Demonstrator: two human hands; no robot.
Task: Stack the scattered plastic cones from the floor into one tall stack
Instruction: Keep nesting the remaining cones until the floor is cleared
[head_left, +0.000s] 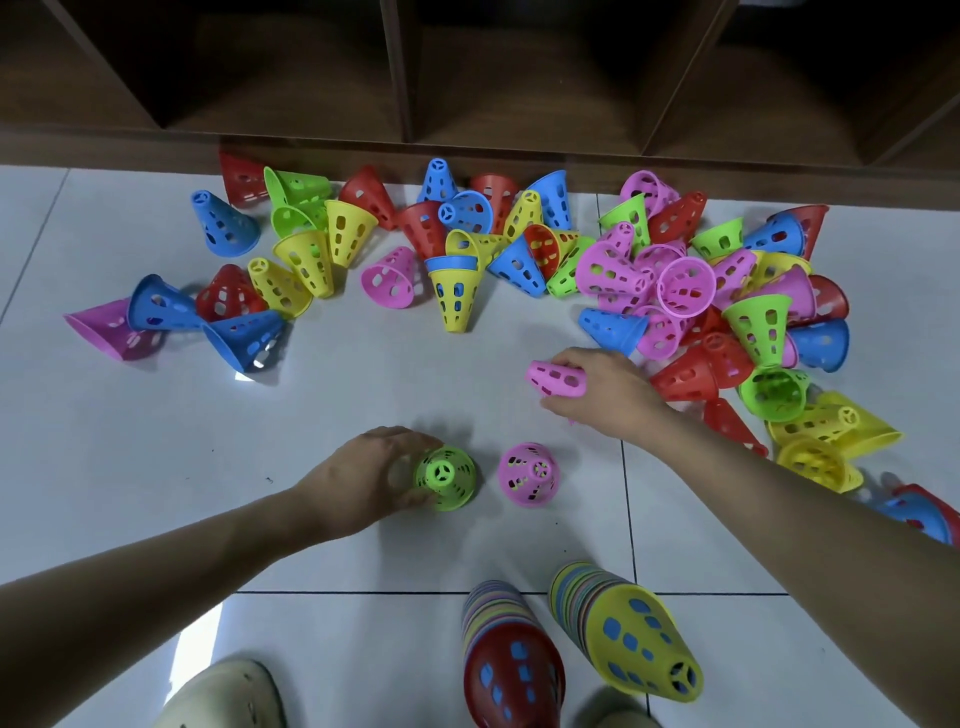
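The left hand (363, 478) grips an upright green cone (445, 475) on the white tiled floor (156, 415); the right hand (597, 392) clutches a pink cone (555, 378) held sideways. Another pink cone (529, 474) stands between. Near, two tall stacks (511, 660) rise. Far, scattered cones (457, 244) lie before dark wooden shelves (467, 78).

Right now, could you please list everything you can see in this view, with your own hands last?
Loose cones: dozens, red, blue, green, yellow, pink, scattered on the floor along the shelf.
Green cone: one, upright, under the left hand.
Pink cone: one, upright, beside the green one.
Held pink cone: one, in the right hand.
Tall stacks: two, mixed colours, red-topped and yellow-topped, near bottom.
Shelf: dark wood, top.
Shoe: one, beige, bottom left.
Left hand: on the green cone.
Right hand: gripping.
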